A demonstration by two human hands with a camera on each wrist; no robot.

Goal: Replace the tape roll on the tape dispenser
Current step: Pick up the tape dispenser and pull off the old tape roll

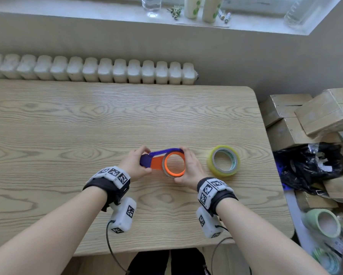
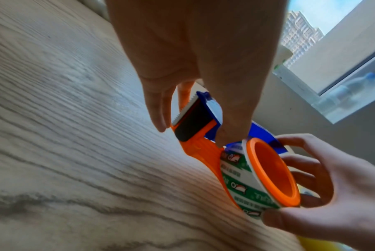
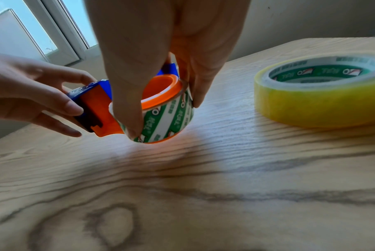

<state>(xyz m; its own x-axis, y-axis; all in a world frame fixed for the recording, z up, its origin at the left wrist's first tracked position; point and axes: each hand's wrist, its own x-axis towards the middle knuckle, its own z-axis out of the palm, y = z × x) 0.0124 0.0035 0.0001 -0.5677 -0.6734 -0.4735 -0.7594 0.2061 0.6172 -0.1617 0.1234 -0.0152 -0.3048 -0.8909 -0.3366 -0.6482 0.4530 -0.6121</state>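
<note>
An orange and blue tape dispenser [image 1: 156, 162] sits low over the wooden table [image 1: 107, 126]; whether it touches the wood is unclear. My left hand [image 1: 145, 160] pinches its blade end, thumb and fingers on either side of the serrated blade [image 2: 182, 112]. A bare white core with green print [image 3: 167, 118] rings the orange hub [image 2: 272, 171]. My right hand [image 1: 180, 165] grips that core, thumb on the near side and fingers on the far side. A full yellow tape roll [image 1: 222, 171] lies flat just to the right, untouched.
The table's right edge runs close to the yellow roll. Beyond it stand stacked cardboard boxes [image 1: 305, 116], a black bag [image 1: 309, 167] and more tape rolls [image 1: 323, 223]. A radiator [image 1: 91, 69] lines the table's far side, with bottles [image 1: 151, 5] on the windowsill above.
</note>
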